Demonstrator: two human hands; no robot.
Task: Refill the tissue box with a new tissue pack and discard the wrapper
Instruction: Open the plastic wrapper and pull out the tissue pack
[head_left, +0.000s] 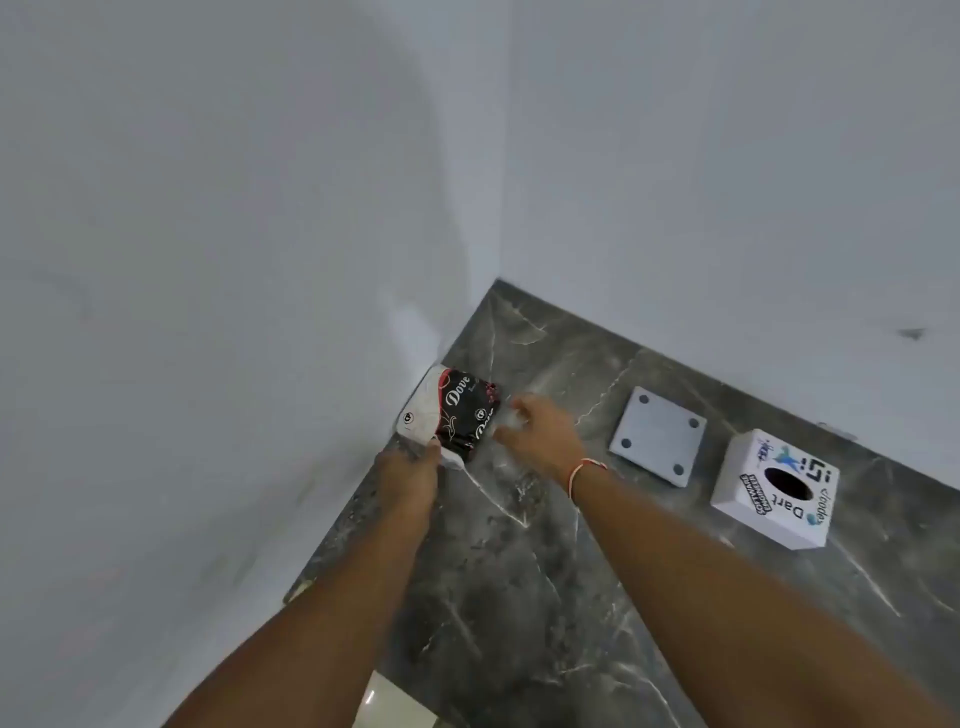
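- Two bare hands reach to the far left corner of a dark marbled worktop (519, 597), where it meets pale walls.
- The left hand (408, 475) pinches the near edge of a tissue pack (449, 415), black, red and white, printed "Dove", lying against the left wall.
- The right hand (543, 431) sits just right of the pack with fingers curled loosely; motion blur hides whether they touch it. A red-and-white thread (579, 474) circles that wrist.
- A white tissue box (774, 488), with an oval hole on top, stands well right of the pack.
- Between them lies the box's flat white base plate (657, 436), four dark dots at its corners.
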